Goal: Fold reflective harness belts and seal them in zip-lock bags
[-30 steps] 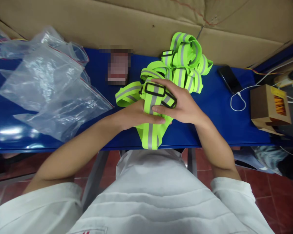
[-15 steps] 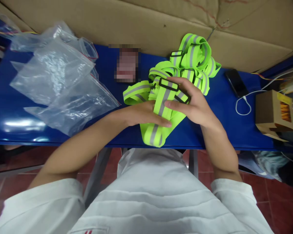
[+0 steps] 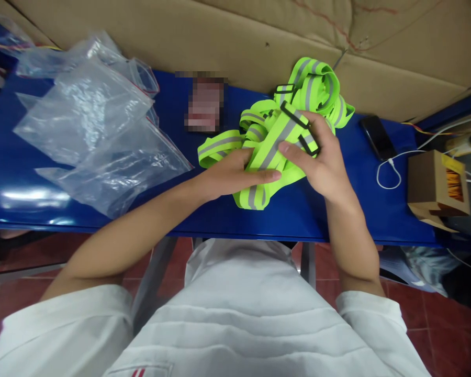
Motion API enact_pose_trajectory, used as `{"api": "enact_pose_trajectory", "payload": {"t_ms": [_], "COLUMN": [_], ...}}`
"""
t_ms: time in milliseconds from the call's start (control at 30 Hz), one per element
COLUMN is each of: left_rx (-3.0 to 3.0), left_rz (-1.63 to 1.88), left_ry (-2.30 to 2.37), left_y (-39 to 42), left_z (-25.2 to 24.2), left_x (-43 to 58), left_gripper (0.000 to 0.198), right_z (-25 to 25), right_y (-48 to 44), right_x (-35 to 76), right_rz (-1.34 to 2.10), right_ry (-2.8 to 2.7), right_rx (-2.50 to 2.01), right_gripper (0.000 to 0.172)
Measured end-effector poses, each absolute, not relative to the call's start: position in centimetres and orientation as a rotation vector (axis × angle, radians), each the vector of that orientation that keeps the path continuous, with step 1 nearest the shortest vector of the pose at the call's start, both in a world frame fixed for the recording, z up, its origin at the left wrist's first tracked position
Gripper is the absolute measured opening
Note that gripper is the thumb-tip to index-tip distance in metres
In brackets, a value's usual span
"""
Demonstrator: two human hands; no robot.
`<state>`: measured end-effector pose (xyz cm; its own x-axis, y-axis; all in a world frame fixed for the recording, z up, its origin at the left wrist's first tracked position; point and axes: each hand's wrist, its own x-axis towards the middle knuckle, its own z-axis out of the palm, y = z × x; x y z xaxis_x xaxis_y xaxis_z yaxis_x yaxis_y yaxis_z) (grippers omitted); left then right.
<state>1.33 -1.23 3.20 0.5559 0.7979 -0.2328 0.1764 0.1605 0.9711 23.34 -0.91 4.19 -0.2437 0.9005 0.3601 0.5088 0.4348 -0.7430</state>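
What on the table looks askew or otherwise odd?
The bags lie askew left of the straps, overlapping, corners pointing different ways. A pixelated patch between them hides what lies there. I see no spill.

At your twelve o'clock, a brown cardboard panel (image 3: 235,39) lines the back of the blue tabletop (image 3: 377,209). Clear plastic bags (image 3: 90,123) with red edges lie heaped at your ten o'clock. A pixelated reddish object (image 3: 204,104) sits at your eleven. Toward two you have a black phone (image 3: 377,137), a white cable (image 3: 391,163) looping beside it; at three stands an open cardboard box (image 3: 426,180), orange contents showing. Red floor tiles (image 3: 449,322) show at your four.
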Motion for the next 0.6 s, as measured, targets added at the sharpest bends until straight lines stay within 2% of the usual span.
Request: {"api": "enact_pose_trajectory", "payload": {"t_ms": [300, 400, 533, 600], "left_rx": [1.117, 1.076, 1.056, 1.085], "left_rz": [0.622, 0.602, 0.504, 0.409], "left_ry": [0.927, 0.910, 0.785, 0.693], "left_y": [-1.2, -1.4, -1.9, -2.0], "left_z": [3.4, 3.4, 3.3, 3.4], "left_x": [1.4, 1.5, 1.6, 1.4], "left_gripper": [0.032, 0.027, 0.034, 0.030], "right_z": [4.5, 4.7, 4.8, 4.9], "right_y": [-1.1, -1.4, -2.0, -2.2], "right_x": [23.1, 22.7, 22.0, 21.9], "right_rz": [0.698, 0.835, 1.083, 1.216], "right_ry": [-1.912, -1.834, -1.673, -1.585], "right_rx": [-1.179, -1.181, -1.180, -1.179], "right_gripper": [0.061, 0.060, 0.054, 0.054]}}
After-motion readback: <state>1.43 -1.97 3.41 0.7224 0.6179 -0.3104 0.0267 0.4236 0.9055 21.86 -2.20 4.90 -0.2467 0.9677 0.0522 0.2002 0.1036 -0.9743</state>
